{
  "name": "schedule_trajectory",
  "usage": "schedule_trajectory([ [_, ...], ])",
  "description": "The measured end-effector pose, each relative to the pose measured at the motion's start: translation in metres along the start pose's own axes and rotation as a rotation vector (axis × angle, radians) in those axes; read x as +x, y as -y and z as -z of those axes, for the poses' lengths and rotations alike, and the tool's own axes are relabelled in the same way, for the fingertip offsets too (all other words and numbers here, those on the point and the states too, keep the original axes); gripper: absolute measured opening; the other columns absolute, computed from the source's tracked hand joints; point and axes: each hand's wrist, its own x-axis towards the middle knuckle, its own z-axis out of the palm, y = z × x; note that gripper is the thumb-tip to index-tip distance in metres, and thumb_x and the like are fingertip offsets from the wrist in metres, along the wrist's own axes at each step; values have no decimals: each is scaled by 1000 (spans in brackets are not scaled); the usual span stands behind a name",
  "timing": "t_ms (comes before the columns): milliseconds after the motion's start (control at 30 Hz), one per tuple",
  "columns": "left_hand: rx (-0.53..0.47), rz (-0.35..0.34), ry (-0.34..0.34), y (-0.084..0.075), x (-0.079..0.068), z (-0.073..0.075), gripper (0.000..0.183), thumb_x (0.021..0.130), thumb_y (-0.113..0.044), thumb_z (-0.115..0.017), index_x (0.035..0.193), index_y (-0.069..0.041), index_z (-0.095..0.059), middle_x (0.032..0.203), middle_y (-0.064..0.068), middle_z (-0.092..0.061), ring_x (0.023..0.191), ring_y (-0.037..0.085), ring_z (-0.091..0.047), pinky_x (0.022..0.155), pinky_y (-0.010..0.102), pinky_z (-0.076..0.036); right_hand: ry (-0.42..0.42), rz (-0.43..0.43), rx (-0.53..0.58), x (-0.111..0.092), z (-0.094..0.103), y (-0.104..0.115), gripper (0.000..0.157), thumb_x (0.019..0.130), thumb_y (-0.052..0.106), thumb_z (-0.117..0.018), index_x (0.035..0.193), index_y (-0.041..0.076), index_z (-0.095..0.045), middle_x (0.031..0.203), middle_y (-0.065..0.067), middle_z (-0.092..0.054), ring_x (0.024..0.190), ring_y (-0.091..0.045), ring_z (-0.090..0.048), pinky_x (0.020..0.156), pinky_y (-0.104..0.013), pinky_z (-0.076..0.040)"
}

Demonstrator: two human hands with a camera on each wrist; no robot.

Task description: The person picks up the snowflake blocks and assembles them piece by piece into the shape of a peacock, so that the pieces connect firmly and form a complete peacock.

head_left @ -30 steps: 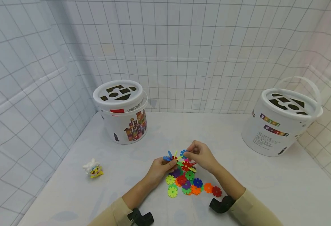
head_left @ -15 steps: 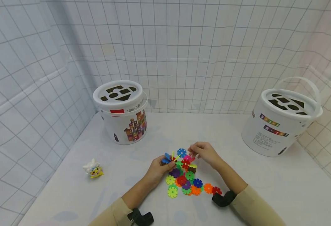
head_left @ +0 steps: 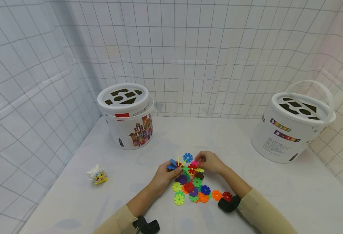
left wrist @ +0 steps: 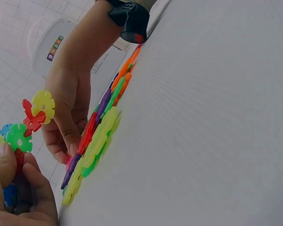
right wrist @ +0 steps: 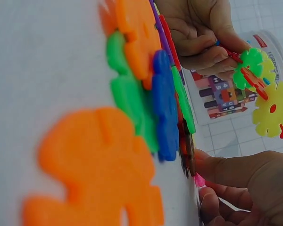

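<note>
My left hand (head_left: pixel 162 177) grips a built-up cluster of notched plastic snowflake discs, with a green disc (left wrist: pixel 19 138) and a yellow disc (right wrist: pixel 273 108) on it. Thumb and fingers pinch it at a red disc, above the table to the left of the pile. My right hand (head_left: pixel 212 162) is low at the far right side of the pile. Its thumb and fingertips close on the edge of a pink snowflake disc (right wrist: pixel 199 180), most of which is hidden. A light blue disc (head_left: pixel 187 158) lies flat at the pile's far end, between the hands.
Loose snowflake discs spread toward me, among them a dark blue disc (head_left: pixel 205 189) and an orange disc (head_left: pixel 216 195). A white lidded bucket (head_left: pixel 115 130) stands back left, another bucket (head_left: pixel 265 133) back right. A small toy figure (head_left: pixel 97 175) sits left on the white tabletop (head_left: pixel 124 185).
My right hand lets go of the light blue disc, leaving it on the table, then moves slightly right and down to the pink disc. My left hand keeps its cluster, tilted slightly.
</note>
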Motion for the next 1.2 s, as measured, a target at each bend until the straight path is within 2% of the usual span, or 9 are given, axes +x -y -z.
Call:
schedule_trajectory([
  [133, 1, -3, 1, 0, 0, 0, 14, 96, -9, -61, 99, 3, -54, 85, 0, -64, 81, 8, -63, 77, 20, -52, 0, 11, 19, 0, 0, -1, 21, 81, -5, -73, 94, 3, -59, 83, -3, -55, 76, -19, -50, 70, -29, -51],
  [367, 20, 17, -20, 0, 0, -1, 18, 97, -8, -60, 103, 8, -54, 85, 1, -65, 80, 8, -64, 76, 20, -52, 5, 10, 151, -6, 6, -5, 15, 85, -2, -69, 96, 0, -60, 84, -7, -57, 76, -21, -54, 65, -28, -51],
  [533, 28, 23, -29, -1, -1, -2, 20, 97, -7, -59, 105, 11, -54, 86, 1, -66, 80, 8, -64, 76, 20, -52, -15, 54, 223, -14, 14, -5, 11, 89, 5, -66, 99, 0, -64, 85, -7, -61, 77, -22, -59, 70, -29, -53],
  [700, 19, 19, -23, -1, -1, -1, 19, 97, -7, -59, 105, 9, -54, 87, 1, -65, 81, 8, -64, 76, 20, -52, -17, 66, 320, -20, 21, 0, 17, 93, 13, -66, 101, -2, -63, 86, -9, -66, 81, -31, -65, 78, -39, -55],
  [800, 16, 21, -24, -1, -1, -1, 19, 97, -6, -59, 105, 9, -53, 88, 2, -64, 81, 8, -64, 76, 20, -52, -31, 90, 358, -24, 23, 5, 19, 94, 13, -66, 102, -4, -63, 88, -13, -69, 85, -33, -66, 81, -38, -55],
  [900, 6, 16, -24, -1, -1, 0, 27, 97, -5, -59, 117, 11, -51, 91, 4, -62, 81, 9, -64, 77, 21, -53, -43, 134, 381, -27, 23, 10, 19, 94, 13, -66, 101, -4, -63, 90, -13, -70, 87, -31, -67, 82, -33, -54],
  [1033, -12, -4, -8, -1, -1, 1, 47, 96, -5, -60, 140, 2, -42, 91, 4, -61, 80, 10, -64, 78, 21, -53, -41, 204, 378, -28, 22, 13, 17, 93, 13, -68, 99, -3, -65, 92, -12, -71, 89, -35, -68, 82, -30, -55],
  [1100, -16, -11, 4, -2, -1, 1, 53, 96, -5, -60, 144, -3, -40, 88, 3, -62, 78, 10, -64, 76, 21, -53, -43, 232, 359, -28, 21, 14, 14, 92, 12, -68, 97, -1, -67, 94, -13, -71, 89, -38, -68, 81, -29, -55],
  [1200, -38, -13, 41, -2, -1, 1, 54, 97, -6, -60, 146, -5, -38, 84, 1, -64, 76, 10, -63, 74, 20, -53, -53, 246, 327, -28, 20, 15, 10, 92, 11, -69, 95, 1, -69, 95, -17, -71, 89, -40, -68, 79, -28, -55],
])
